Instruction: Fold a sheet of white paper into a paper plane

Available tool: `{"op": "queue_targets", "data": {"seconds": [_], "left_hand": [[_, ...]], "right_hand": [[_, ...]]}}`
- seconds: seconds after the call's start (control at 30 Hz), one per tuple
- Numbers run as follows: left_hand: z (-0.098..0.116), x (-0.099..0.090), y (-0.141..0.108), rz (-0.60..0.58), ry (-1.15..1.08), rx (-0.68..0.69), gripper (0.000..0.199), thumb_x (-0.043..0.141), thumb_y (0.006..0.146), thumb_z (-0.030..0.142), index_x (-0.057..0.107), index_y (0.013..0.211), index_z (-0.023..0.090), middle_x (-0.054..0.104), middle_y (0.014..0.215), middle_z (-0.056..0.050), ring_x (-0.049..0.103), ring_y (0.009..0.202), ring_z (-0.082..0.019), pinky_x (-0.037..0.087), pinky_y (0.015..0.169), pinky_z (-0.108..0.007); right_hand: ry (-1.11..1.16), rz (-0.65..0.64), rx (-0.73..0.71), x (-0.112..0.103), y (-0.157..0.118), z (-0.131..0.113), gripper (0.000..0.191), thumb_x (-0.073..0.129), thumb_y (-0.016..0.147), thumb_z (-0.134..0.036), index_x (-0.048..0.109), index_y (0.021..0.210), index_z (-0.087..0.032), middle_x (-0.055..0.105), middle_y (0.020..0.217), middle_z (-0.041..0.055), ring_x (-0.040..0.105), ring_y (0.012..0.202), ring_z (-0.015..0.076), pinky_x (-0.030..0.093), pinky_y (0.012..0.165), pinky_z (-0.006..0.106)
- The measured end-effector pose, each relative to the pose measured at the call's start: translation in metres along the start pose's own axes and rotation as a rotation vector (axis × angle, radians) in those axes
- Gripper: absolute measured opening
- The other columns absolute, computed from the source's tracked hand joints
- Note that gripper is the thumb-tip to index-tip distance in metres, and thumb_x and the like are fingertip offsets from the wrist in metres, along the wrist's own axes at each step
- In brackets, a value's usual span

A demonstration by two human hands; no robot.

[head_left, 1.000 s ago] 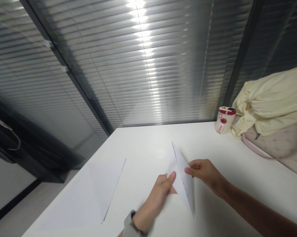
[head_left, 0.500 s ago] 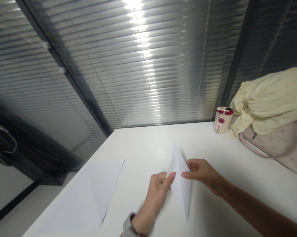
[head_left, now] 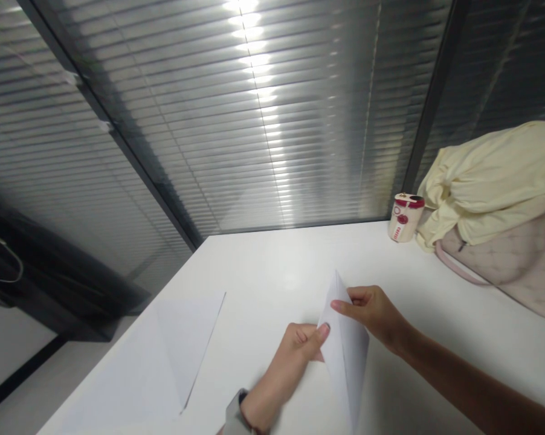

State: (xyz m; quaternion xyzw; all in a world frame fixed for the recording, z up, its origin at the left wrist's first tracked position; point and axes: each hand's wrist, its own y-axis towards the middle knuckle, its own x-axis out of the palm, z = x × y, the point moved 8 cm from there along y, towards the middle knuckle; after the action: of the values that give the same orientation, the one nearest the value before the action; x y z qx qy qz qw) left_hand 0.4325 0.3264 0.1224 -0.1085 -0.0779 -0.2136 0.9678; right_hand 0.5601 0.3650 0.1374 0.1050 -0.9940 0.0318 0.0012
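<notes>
A folded white paper (head_left: 344, 344), long and pointed at its top and bottom, is held above the white table. My left hand (head_left: 305, 344) pinches its left edge, thumb on the near face and fingers behind. Higher up, my right hand (head_left: 372, 314) grips it from the right, with the thumb lying across the front and the fingers partly behind the paper. A crease runs down the paper's length. A watch with a grey band is on my left wrist.
White sheets (head_left: 141, 362) lie on the left of the table (head_left: 258, 266). At the back right stands a cream and red can-shaped container (head_left: 405, 219), beside a pink bag (head_left: 517, 260) with yellow cloth (head_left: 503, 175) on it. Blinds (head_left: 236, 121) rise behind the table.
The folded paper has shifted right and turned slightly. My left hand moved right with it, and my right thumb is now higher and farther across the paper. The view has shifted slightly.
</notes>
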Motion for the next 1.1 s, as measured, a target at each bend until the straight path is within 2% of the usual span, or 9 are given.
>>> {"op": "queue_targets", "data": {"seconds": [0.1,0.23,0.33,0.4,0.47,0.6,0.7,0.83,1.1], "left_hand": [[0.002,-0.002,0.000,0.018,0.015,0.021,0.054,0.057,0.082,0.057,0.058,0.048,0.014,0.054,0.048,-0.001,0.046,0.047,-0.012,0.037,0.054,-0.024],[0.010,-0.015,0.001,0.176,0.320,0.110,0.052,0.055,0.082,0.057,0.064,0.054,0.014,0.060,0.055,-0.003,0.055,0.058,-0.019,0.042,0.060,-0.028],[0.027,-0.027,-0.010,0.419,0.531,0.278,0.035,0.060,0.083,0.047,0.074,0.081,0.015,0.071,0.086,-0.008,0.061,0.089,-0.029,0.045,0.084,-0.035],[0.041,-0.022,-0.023,0.493,0.631,0.466,0.033,0.060,0.084,0.038,0.070,0.110,0.020,0.066,0.116,-0.009,0.052,0.115,-0.031,0.035,0.102,-0.042],[0.043,-0.008,-0.030,0.408,0.653,0.547,0.041,0.057,0.087,0.035,0.059,0.127,0.024,0.055,0.135,-0.008,0.041,0.128,-0.029,0.025,0.110,-0.045],[0.014,0.007,-0.028,0.188,0.357,0.305,0.048,0.053,0.091,0.037,0.046,0.138,0.028,0.036,0.150,-0.003,0.026,0.139,-0.027,0.015,0.115,-0.043],[0.011,0.013,-0.022,0.097,-0.082,0.292,0.045,0.053,0.091,0.039,0.051,0.134,0.024,0.045,0.144,-0.006,0.032,0.136,-0.029,0.022,0.113,-0.042],[0.017,0.010,-0.009,0.062,-0.582,0.269,0.035,0.049,0.093,0.035,0.061,0.121,0.018,0.061,0.124,-0.010,0.053,0.117,-0.025,0.040,0.101,-0.038],[0.010,0.003,-0.005,0.084,-0.508,0.075,0.028,0.059,0.081,0.010,0.063,0.109,0.015,0.066,0.069,-0.001,0.060,0.060,-0.012,0.053,0.069,-0.025]], "right_hand": [[-0.036,0.005,-0.017,0.000,0.001,0.001,0.040,0.071,0.065,-0.054,0.068,0.063,-0.014,0.058,0.054,0.0002,0.052,0.050,0.0158,0.036,0.046,0.026],[-0.154,0.107,-0.089,-0.005,0.002,-0.001,0.040,0.066,0.071,-0.051,0.057,0.054,-0.016,0.046,0.047,-0.0028,0.042,0.046,0.0118,0.030,0.043,0.024],[-0.325,0.301,-0.286,-0.015,-0.004,-0.020,0.040,0.063,0.075,-0.041,0.042,0.049,-0.020,0.034,0.048,-0.0055,0.034,0.046,0.0095,0.026,0.043,0.024],[-0.448,0.444,-0.483,-0.017,-0.015,-0.039,0.039,0.060,0.079,-0.033,0.036,0.051,-0.021,0.031,0.051,-0.0063,0.032,0.047,0.0091,0.026,0.044,0.024],[-0.539,0.512,-0.666,-0.012,-0.028,-0.055,0.033,0.056,0.082,-0.025,0.039,0.055,-0.021,0.034,0.054,-0.0061,0.034,0.047,0.0097,0.029,0.045,0.023],[-0.606,0.329,-0.920,0.020,-0.046,-0.067,0.009,0.052,0.085,-0.015,0.058,0.091,-0.017,0.055,0.073,0.0010,0.049,0.057,0.0129,0.044,0.054,0.024],[-0.664,0.150,-1.013,0.041,-0.053,-0.065,0.035,0.057,0.082,-0.014,0.052,0.117,-0.014,0.061,0.099,0.0109,0.058,0.086,0.0206,0.051,0.076,0.032],[-0.696,0.049,-0.996,0.046,-0.047,-0.057,0.042,0.062,0.079,-0.012,0.051,0.119,-0.016,0.060,0.110,0.0123,0.055,0.102,0.0245,0.048,0.089,0.039],[-0.863,0.137,-0.893,0.021,-0.026,-0.047,0.039,0.061,0.086,-0.025,0.053,0.124,-0.018,0.057,0.118,0.0139,0.052,0.107,0.0283,0.046,0.089,0.048]]}}
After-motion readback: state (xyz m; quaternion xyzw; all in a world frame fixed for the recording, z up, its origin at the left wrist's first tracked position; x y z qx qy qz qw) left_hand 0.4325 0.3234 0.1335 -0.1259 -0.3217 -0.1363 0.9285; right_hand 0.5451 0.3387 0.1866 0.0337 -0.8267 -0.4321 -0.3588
